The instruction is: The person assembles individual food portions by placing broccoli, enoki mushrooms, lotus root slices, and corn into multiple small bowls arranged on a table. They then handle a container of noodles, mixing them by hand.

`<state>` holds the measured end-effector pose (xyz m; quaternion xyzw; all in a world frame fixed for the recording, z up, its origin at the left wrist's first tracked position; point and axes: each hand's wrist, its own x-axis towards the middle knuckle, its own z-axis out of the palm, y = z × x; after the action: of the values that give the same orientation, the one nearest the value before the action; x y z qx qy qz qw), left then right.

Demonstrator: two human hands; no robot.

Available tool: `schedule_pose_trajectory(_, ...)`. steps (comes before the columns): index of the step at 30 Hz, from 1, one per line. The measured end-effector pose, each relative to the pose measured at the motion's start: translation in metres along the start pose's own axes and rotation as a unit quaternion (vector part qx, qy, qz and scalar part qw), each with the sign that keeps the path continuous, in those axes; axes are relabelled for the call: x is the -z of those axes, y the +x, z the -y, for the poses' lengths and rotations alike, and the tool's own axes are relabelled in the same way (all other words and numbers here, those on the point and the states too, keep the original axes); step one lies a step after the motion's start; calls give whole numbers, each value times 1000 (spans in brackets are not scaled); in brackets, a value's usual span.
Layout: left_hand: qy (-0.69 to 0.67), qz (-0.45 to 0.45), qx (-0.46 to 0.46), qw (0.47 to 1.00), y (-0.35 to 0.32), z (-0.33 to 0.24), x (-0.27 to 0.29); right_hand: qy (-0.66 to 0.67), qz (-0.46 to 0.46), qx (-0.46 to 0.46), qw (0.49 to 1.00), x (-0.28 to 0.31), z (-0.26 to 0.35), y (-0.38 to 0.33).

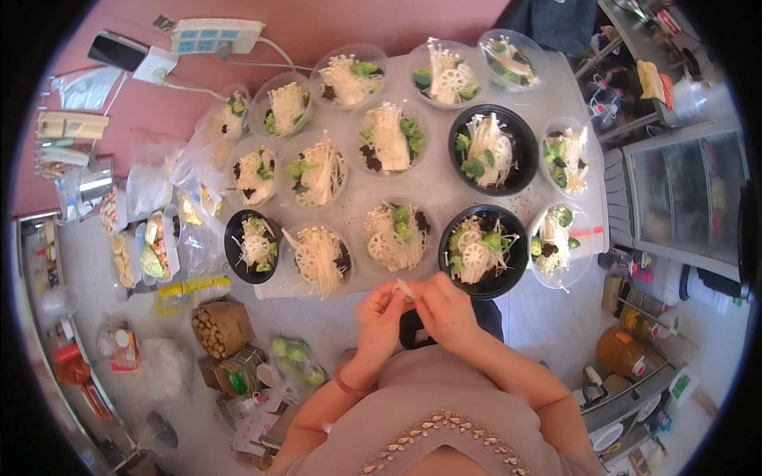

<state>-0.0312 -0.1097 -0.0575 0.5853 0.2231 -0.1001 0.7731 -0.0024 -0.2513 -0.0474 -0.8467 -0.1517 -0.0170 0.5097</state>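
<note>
My left hand (379, 313) and my right hand (446, 308) meet at the near edge of the table, fingertips pinched together on a small pale piece (406, 289). Its kind is too small to make out. Just beyond my fingers stand a see-through plastic bowl and, to its right, a black bowl (503, 282). In both lie enoki mushrooms (406, 252), broccoli (402, 223) and lotus root slices (476, 255). Several more bowls, mostly see-through, fill the table with similar portions; dark, crinkled pieces (369, 155) show in some.
A white power strip (216, 36) and a phone (117, 51) lie beyond the table (435, 187). Plastic bags and food trays crowd its left side. On the floor stand a paper sack of potatoes (210, 329) and a bag of green vegetables (295, 358). A glass-door cabinet (686, 190) stands right.
</note>
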Motion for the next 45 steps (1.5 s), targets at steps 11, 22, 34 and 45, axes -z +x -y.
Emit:
schedule_pose_trajectory(11, -41, -57, 8, 998, 7, -18, 6, 300, -204, -311, 879, 65, -43, -18)
schedule_pose_trajectory(22, -56, -43, 46, 996, -2, -16, -3, 353, -133, -378, 845, 80, -73, -21)
schedule_pose_trajectory(34, -73, 18, 35, 997, -10, -16, -9, 213, -118, -365, 899, 87, -67, -21)
schedule_pose_trajectory(45, -85, 72, 34, 993, -23, -34, 17, 428, 46, -307, 849, 29, 9, -3)
